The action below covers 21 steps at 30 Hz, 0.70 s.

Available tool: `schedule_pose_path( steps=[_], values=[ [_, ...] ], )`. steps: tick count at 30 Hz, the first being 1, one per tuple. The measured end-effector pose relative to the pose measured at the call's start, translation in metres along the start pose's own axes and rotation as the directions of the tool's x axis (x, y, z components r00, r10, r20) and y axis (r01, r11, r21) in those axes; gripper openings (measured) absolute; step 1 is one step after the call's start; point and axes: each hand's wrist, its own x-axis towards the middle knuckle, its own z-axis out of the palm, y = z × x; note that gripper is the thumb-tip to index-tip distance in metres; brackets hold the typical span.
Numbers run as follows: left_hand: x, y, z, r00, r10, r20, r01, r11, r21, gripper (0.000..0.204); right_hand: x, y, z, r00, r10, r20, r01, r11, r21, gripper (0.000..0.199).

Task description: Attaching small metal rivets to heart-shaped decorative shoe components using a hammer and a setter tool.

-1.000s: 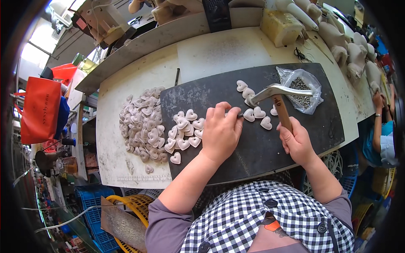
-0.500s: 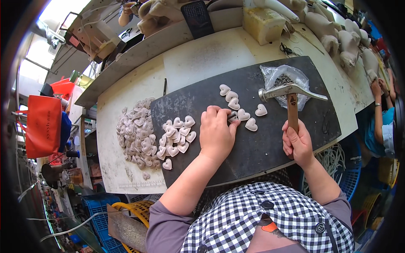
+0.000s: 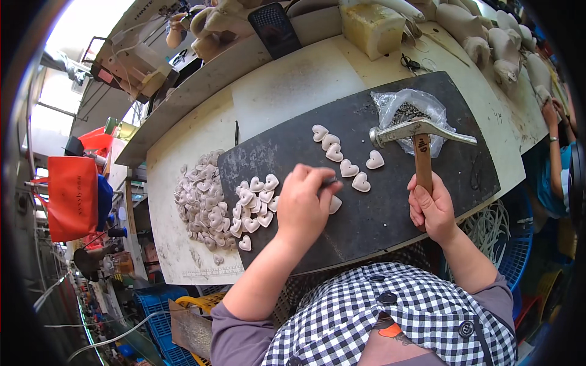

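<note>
My right hand (image 3: 432, 207) is wrapped round the wooden handle of a hammer (image 3: 422, 155), its metal head raised over the dark mat. Between the closed fingers of my left hand (image 3: 305, 207) is a short dark metal punch (image 3: 329, 181), mostly hidden by the fingers. Just beside those fingers a pale padded heart (image 3: 334, 205) lies on the mat, partly covered. Several more hearts (image 3: 349, 168) form a loose line beyond it. A cluster of hearts (image 3: 247, 204) sits to the left of my left hand.
A big heap of hearts (image 3: 204, 198) lies on the pale table at the mat's (image 3: 403, 210) left edge. Behind the hammer is a clear plastic bag (image 3: 412, 110) of small metal pieces. Small scissors (image 3: 410, 63) and a yellowish block (image 3: 373, 30) lie farther back.
My left hand has moved left and slightly nearer with the punch, and a heart now shows beside its fingers. The right hand and hammer have barely moved. The view has shifted slightly.
</note>
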Motion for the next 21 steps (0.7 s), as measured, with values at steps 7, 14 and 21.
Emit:
schedule_pose_path(
  steps=[7, 14, 21],
  values=[
    [0.064, -0.001, 0.034, 0.985, -0.166, 0.036, 0.15, 0.949, 0.278, 0.036, 0.0, 0.004, 0.001, 0.999, -0.019, -0.03, 0.019, 1.0, -0.001, 0.016],
    [0.046, -0.029, 0.032, 0.993, -0.099, 0.059, 0.069, 0.919, 0.388, 0.027, 0.002, 0.004, 0.001, 0.999, 0.014, -0.037, -0.013, 1.0, 0.015, 0.013],
    [0.027, -0.039, 0.001, 0.953, -0.289, 0.087, 0.301, 0.927, -0.223, 0.02, 0.003, 0.004, 0.001, 0.999, 0.005, -0.041, -0.005, 1.0, -0.008, 0.013]
  ],
)
